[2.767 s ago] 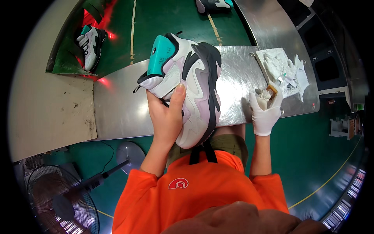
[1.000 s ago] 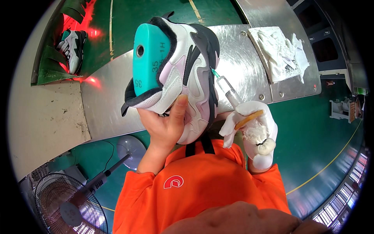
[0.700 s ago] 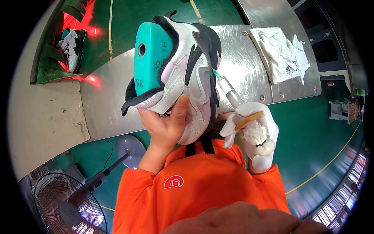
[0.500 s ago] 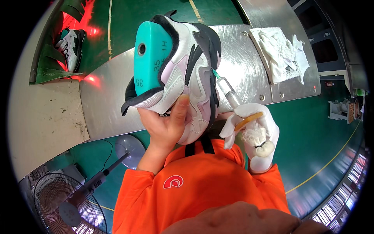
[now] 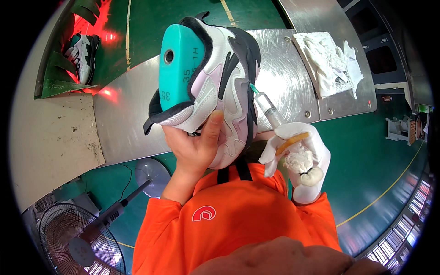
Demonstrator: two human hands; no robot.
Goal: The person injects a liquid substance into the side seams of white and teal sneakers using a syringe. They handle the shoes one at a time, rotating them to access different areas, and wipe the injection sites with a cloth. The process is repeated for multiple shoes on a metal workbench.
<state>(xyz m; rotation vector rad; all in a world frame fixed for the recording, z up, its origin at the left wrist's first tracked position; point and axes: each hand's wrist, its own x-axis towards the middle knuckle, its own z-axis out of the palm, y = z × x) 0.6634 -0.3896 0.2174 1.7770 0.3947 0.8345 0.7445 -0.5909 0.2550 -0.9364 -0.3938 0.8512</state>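
Note:
My bare left hand (image 5: 195, 144) grips a white, pink and black sneaker (image 5: 231, 91), its thumb pressed on the upper. A teal shoe last (image 5: 176, 68) fills the sneaker's opening. In a white glove, my right hand (image 5: 298, 156) is closed round a clear syringe (image 5: 271, 110) with a green tip. That tip meets the seam between the sneaker's upper and its dark sole, on the right side. A brownish band-like piece and a bunched white wad tied with a dark band show at the glove's palm.
Below the sneaker lies a metal worktop (image 5: 128, 114), with a pad of crumpled white cloths (image 5: 330, 64) on its right part. Another sneaker (image 5: 85, 57) sits under red light at the far left. A standing fan (image 5: 82, 247) is at lower left.
The sneaker and last have shifted very slightly in my left hand. The syringe tip stays along the sole seam, and my right hand has barely moved.

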